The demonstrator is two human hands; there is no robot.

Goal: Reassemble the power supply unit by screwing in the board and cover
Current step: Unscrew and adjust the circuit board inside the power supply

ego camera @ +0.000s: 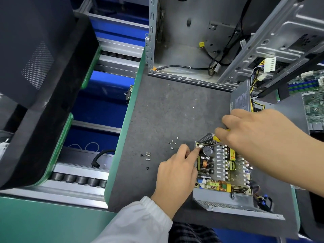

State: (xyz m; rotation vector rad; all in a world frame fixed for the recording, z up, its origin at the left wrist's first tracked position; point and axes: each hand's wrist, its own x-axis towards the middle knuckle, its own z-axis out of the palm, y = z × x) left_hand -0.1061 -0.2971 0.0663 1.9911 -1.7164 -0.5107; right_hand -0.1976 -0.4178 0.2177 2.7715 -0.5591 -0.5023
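Your right hand [259,135] is closed around a yellow-handled screwdriver [217,138], and its tip goes down toward the far left corner of the board [226,165]. Your left hand [177,171] pinches at this same corner; it seems to hold a small screw under the tip, but the screw itself is too small to see clearly. The open power supply case [228,199] lies on the dark mat [175,106], at about 4 o'clock from the mat's middle, with the board already sitting inside it.

To do this step well, I think you should keep the screwdriver straight above the hole, not leaning, and let the tip sit fully in the screw head before you turn. Start with light pressure, so the thread can catch, and release your left fingers only when the screw stands alone. The big capacitor [207,150] is just beside the corner, so take care that the shaft does not push it.

The spare screws [173,142] lie at 9 o'clock from this corner, and a darker group [147,156] is further out at 8 o'clock. The grey cover [240,100] waits at 12 o'clock from the case.
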